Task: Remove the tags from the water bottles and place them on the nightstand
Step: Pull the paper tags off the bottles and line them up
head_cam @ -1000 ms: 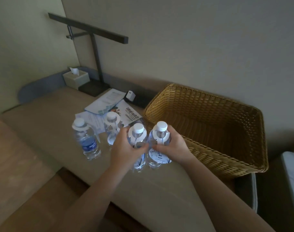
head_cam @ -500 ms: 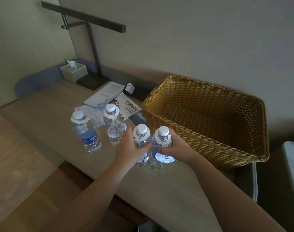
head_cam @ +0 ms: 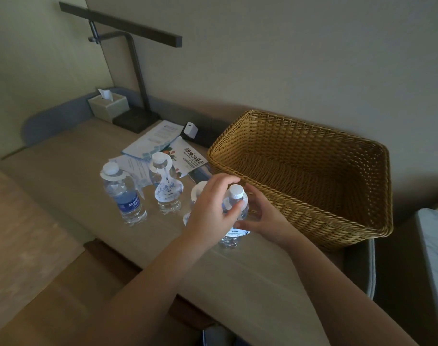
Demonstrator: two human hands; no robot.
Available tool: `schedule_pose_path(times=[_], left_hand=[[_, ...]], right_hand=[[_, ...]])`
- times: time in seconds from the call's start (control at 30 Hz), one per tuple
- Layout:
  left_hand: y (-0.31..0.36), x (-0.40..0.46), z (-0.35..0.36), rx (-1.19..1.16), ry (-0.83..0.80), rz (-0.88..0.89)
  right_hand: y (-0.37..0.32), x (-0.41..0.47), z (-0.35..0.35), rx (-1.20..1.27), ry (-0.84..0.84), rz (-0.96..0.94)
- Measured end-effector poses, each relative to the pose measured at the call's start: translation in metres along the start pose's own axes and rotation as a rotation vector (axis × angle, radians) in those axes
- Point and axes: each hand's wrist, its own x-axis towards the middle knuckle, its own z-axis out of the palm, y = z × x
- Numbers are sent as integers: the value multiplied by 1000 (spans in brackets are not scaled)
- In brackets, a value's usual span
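Half a second ago, one bottle in each hand, side by side. Now both hands together on a single bottle (head_cam: 235,216), the rightmost one, standing on the nightstand (head_cam: 70,158) just beside the basket (head_cam: 300,171). Left hand (head_cam: 210,216) moved across from its own bottle, fingers now pinching the tag (head_cam: 234,204) at the neck, under the white cap. Right hand (head_cam: 265,218) curled around the body, low, to keep it steady. Probably the first tag removal starting, so the task only at its beginning: no tag off yet, as far as visible.

Counted: four bottles, all upright on the nightstand. Four tags, each still around a neck; the third one (head_cam: 198,193) mostly hidden behind the left hand, only its white ring showing. Farther left, a bottle with a long hanging tag (head_cam: 166,188), and the leftmost with a blue label (head_cam: 123,196). One basket, nothing seen inside. One lamp (head_cam: 135,78), one tissue box (head_cam: 108,106), some leaflets (head_cam: 158,138) lying flat behind the bottles.
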Motion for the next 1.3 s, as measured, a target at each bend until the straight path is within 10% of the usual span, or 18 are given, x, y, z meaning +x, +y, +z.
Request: schedule_pose_path(times=[0.2, 0.63, 0.93, 1.3], left_hand=[[-6, 7, 24, 54, -89, -217], [19, -3, 47, 181, 0, -121], [-11, -22, 42, -419, -294, -494], [-20, -22, 44, -340, -310, -502]], right_hand=[[5, -13, 0, 8, 52, 39], [13, -46, -17, 109, 57, -12], [29, -67, -22, 61, 204, 178], [21, -78, -16, 74, 228, 148]])
